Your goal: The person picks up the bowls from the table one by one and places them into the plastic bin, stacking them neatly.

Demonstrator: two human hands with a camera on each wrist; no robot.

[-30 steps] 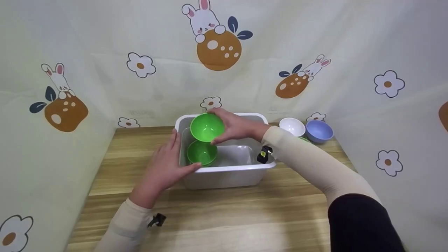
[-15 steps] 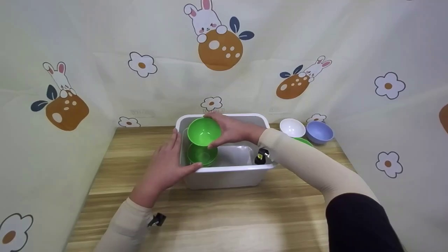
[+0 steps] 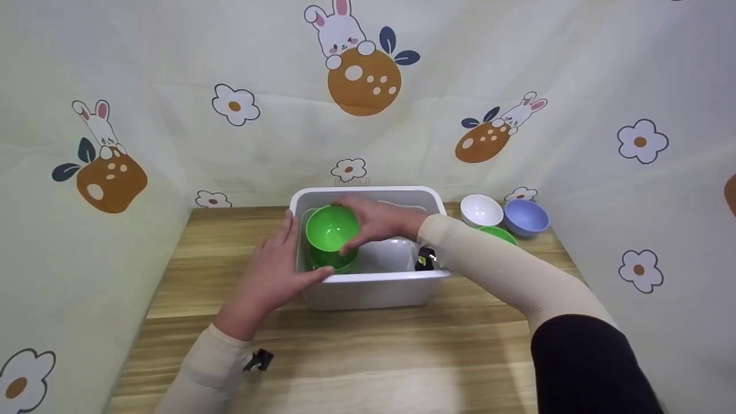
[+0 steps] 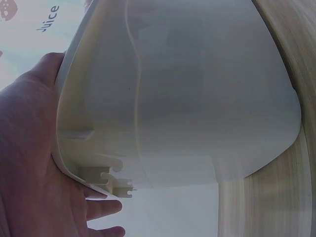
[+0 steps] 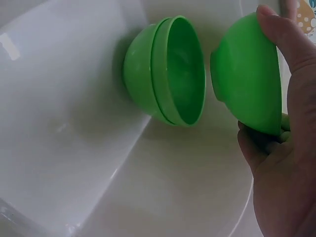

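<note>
My right hand (image 3: 376,221) grips a bright green bowl (image 3: 330,227) by its rim, thumb in front and fingers behind. The bowl hangs inside a white plastic tub (image 3: 391,277), over its left end. Below it stand two nested green bowls (image 5: 143,69) on the tub floor, mostly covered by the held bowl in the head view. A small gap separates the held bowl from the stack in the right wrist view. My left hand (image 3: 267,270) rests on the tub's front left corner, fingers straight along the rim; the left wrist view shows the tub's outer wall (image 4: 187,89).
Right of the tub, a white bowl (image 3: 481,210), a blue bowl (image 3: 526,217) and a partly covered green bowl (image 3: 499,233) stand on the wooden table (image 3: 368,356). A patterned cloth wall (image 3: 276,149) closes off the back and both sides.
My right hand has lowered the green bowl into the tub and slightly left, over the nested bowls. My left hand has stayed at the rim. More of the green bowl at right shows.
</note>
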